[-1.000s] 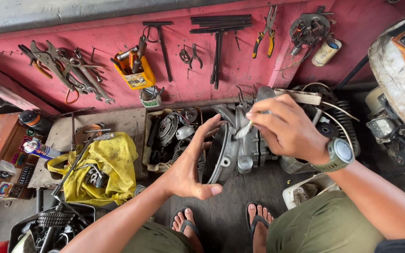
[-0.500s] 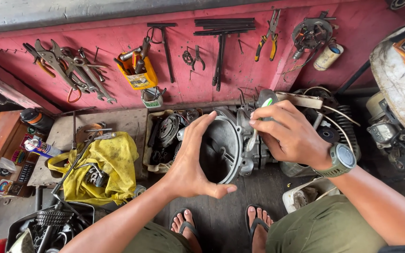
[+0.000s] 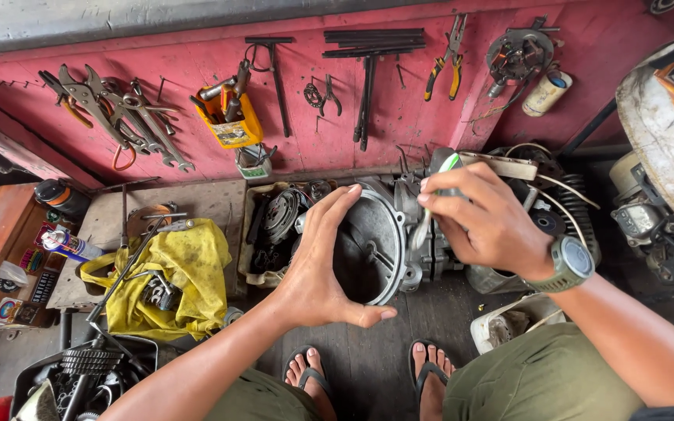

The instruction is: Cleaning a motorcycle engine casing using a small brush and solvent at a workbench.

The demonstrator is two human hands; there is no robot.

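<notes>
Red-painted workshop wall (image 3: 399, 117) up top with pliers, T-handle wrenches and a bunch of spanners hung on nails, and a dark plank floor (image 3: 368, 366) below where the person squats in flip-flops.

Main thing is the engine case (image 3: 388, 234), grey metal, sitting on the floor right ahead of both feet with its big round opening turned toward the camera and a bit to the left. So the bore's axis runs roughly out of the opening toward the left hand, not up.

The left hand (image 3: 325, 269) is closest to that opening: palm flat and spread wide, fingers pointing up along the left rim, thumb stuck out underneath near the bottom edge. It's cupping or bracing the rim rather than clamping anything; can't tell if the palm is fully touching.

The right hand (image 3: 485, 226) comes in from the right, above the case, wrist with a green watch (image 3: 569, 263) bent down. Its grip is pinched shut on a slim tool with a green tip (image 3: 438, 191), long axis slanting down-left into the case's right rim.

Off to the left there's a yellow cloth (image 3: 173, 273) with parts on it, and a tray of engine bits (image 3: 274, 226) just beside the case.
</notes>
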